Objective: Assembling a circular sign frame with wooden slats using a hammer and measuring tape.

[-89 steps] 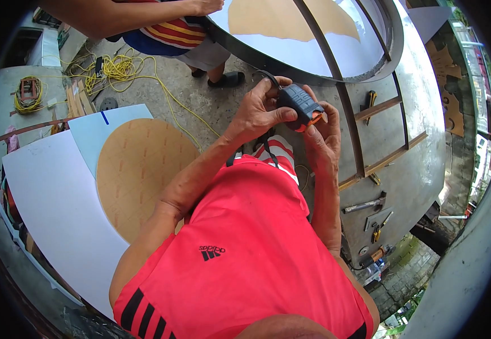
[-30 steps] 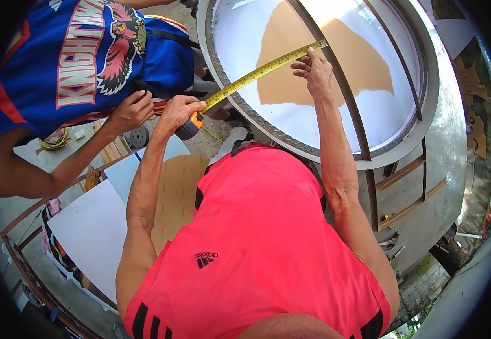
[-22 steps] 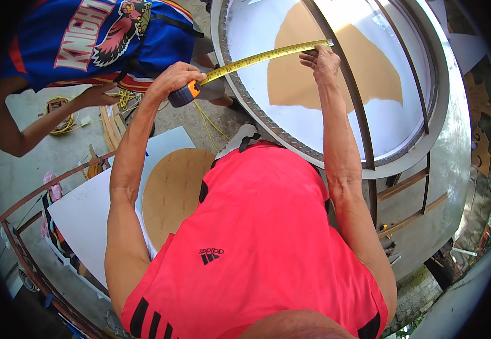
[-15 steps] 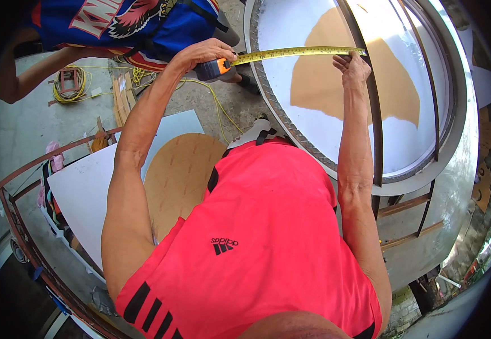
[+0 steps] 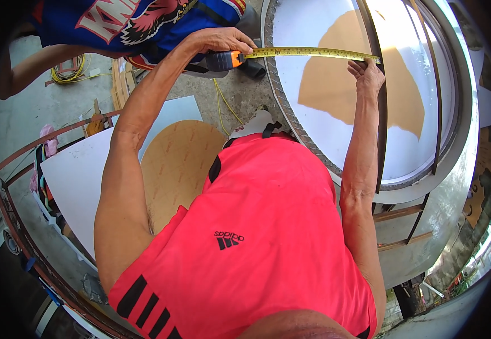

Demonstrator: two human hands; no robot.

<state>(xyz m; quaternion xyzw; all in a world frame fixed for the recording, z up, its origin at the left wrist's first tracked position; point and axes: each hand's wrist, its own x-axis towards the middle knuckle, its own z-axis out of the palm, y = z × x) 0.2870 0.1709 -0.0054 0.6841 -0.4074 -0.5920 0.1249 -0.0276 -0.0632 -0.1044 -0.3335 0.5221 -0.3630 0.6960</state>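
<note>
A black and orange tape measure (image 5: 226, 60) is gripped by my left hand (image 5: 224, 40), just outside the left rim of a large round frame (image 5: 294, 129). Its yellow blade (image 5: 313, 52) stretches rightward across the frame's opening. My right hand (image 5: 368, 77) pinches the blade's end against a dark metal bar (image 5: 382, 107) that crosses the frame. Below the blade, inside the ring, lies a white sheet (image 5: 290, 34) with a brown irregular patch (image 5: 327, 85). How my left fingers close round the case is partly hidden.
Another person in a blue jersey (image 5: 172, 28) stands at the upper left. A brown round board (image 5: 180, 164) and white sheets (image 5: 76, 181) lie to my left, beside a rusty metal frame (image 5: 11, 212). Yellow cord (image 5: 76, 72) and wooden strips (image 5: 122, 82) rest on the floor.
Both hands and the stretched tape appear slightly farther right in the view, and the frame has shifted the same way. The other person's body has moved to the right too.
</note>
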